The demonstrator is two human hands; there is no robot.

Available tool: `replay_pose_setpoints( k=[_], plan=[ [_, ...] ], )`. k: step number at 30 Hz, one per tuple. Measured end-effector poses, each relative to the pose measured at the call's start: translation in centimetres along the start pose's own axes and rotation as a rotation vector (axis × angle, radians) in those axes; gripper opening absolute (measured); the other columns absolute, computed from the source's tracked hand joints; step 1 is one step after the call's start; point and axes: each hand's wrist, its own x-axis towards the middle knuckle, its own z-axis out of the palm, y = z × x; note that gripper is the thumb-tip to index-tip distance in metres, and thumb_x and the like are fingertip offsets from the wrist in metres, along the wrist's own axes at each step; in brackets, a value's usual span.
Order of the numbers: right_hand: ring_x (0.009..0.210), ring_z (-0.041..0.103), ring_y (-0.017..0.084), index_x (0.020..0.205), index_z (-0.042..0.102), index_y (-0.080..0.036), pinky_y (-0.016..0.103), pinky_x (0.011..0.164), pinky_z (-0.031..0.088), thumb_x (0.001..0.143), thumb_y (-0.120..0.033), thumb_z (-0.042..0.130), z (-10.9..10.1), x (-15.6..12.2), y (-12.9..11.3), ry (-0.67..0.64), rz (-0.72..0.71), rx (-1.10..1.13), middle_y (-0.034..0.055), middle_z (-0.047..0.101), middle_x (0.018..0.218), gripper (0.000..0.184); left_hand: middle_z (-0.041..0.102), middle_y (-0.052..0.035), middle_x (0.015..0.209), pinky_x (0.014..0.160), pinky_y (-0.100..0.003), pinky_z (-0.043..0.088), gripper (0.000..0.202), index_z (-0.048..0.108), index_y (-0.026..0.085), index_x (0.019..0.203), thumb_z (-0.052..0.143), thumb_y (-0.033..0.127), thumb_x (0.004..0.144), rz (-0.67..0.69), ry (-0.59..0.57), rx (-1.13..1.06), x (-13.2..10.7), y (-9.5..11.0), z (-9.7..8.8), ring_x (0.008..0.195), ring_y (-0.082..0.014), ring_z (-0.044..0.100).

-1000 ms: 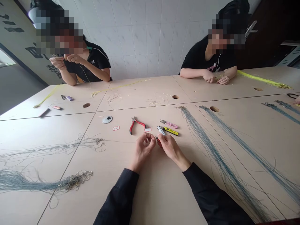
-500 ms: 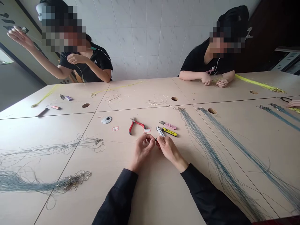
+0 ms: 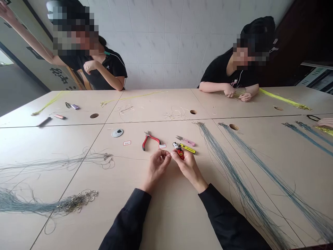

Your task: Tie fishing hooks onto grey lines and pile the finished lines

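Note:
My right hand point(image 3: 187, 166) is closed around a small red lighter point(image 3: 180, 152), which points away from me. Right beside it, the fingertips of my left hand point(image 3: 158, 166) are pinched together on the end of a fine thread point(image 3: 131, 158). That thread trails left toward a bundle of grey threads with small metal hooks point(image 3: 107, 157). The fingertips of both hands almost touch; what lies between them is too small to make out. Just beyond are a yellow lighter point(image 3: 187, 149), pink thread snips point(image 3: 186, 140) and red-handled pliers point(image 3: 151, 139). A white lighter is mostly hidden behind the red one.
Bundles of blue-grey threads lie at right point(image 3: 234, 170) and lower left point(image 3: 75, 202). A round disc point(image 3: 117, 133) and paper labels point(image 3: 127, 143) sit near the pliers. Two people work across the table; another hand point(image 3: 326, 122) shows at the right edge.
My right hand has turned so the red lighter now shows above its fingers, over the white lighter. The person at far left has stretched one arm up and outward.

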Motion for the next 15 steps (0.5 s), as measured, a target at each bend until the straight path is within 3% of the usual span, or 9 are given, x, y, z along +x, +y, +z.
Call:
replay_pose_setpoints(
  k=[9,15],
  plan=[
    [0.052,0.018,0.009,0.068,0.037,-0.021,0.026,0.048,0.019,0.090,-0.051,0.061,-0.27,0.10,0.22,-0.066,0.166,0.180,-0.0064,0.023,0.060,0.044,0.058,0.0001,0.074,0.063,-0.026,0.036,0.025,0.062,0.016,0.084,0.060,0.040,0.091,0.021,-0.013,0.016,0.04,-0.30,0.01,0.066,-0.0120,0.044],
    [0.049,0.020,0.008,0.067,0.036,-0.022,0.024,0.043,0.017,0.088,-0.056,0.062,-0.63,0.32,0.09,0.029,0.154,0.229,-0.0072,0.025,0.057,0.048,0.062,-0.0021,0.080,0.070,-0.028,0.040,0.023,0.061,0.017,0.083,0.058,0.038,0.091,0.052,-0.020,0.080,0.12,-0.05,-0.21,0.073,-0.0146,0.050]
  ],
)
